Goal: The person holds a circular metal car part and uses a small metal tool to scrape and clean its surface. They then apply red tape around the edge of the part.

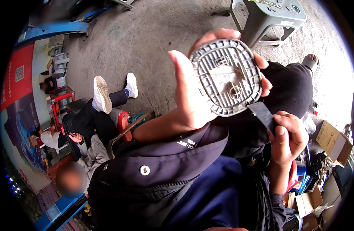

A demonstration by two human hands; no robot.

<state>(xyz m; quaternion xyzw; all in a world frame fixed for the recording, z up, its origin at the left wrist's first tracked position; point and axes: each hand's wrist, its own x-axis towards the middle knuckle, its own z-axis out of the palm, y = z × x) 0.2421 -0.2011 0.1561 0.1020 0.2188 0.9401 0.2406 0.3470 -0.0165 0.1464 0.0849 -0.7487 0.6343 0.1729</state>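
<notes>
My left hand point(187, 98) is raised in front of my chest, wrapped around the edge of a rounded grey plate point(227, 77) with its palm behind it. Parallel ribs and a notched rim mark the plate's face, with a worn, dirty patch near the middle. I cannot tell what part it is. In my right hand point(286, 138) a thin, flat dark blade point(261, 115) is pinched between thumb and fingers. Its squared tip meets or nearly meets the plate's lower right rim; actual contact is hard to make out.
A grey plastic stool point(275, 19) with small items on top stands ahead. Cardboard boxes point(333, 142) and clutter lie at the right. On the left another person sits with legs stretched out, white shoes point(102, 94) showing, near a red metal frame point(61, 98).
</notes>
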